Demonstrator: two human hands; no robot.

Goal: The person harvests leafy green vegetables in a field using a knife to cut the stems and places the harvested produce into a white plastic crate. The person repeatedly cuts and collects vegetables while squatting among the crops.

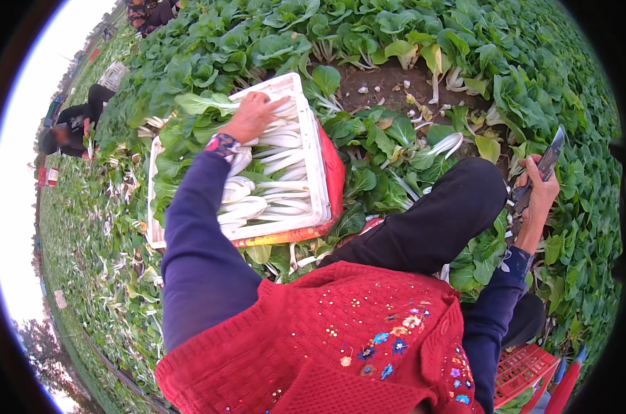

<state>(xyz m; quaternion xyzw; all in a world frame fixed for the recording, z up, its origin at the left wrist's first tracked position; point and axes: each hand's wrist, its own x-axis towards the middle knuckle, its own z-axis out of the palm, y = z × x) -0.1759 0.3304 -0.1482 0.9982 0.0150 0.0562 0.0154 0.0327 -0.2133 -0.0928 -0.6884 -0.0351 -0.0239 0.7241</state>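
Note:
My left hand reaches into a white plastic crate and rests on bok choy at its upper end, fingers partly spread over the pale stalks. Whether its fingers grip a plant cannot be told. Rows of bok choy lie in the crate, white stalks to the right and leaves to the left. Red and yellow material shows beneath the crate. At the right, my right hand holds a knife with a dark, stained blade, its tip pointing up and away from the crate.
Standing bok choy surrounds a patch of bare soil with cut stubs. Loose plants lie between crate and knee. A red plastic basket is at lower right. A person works at far left; another is at the top.

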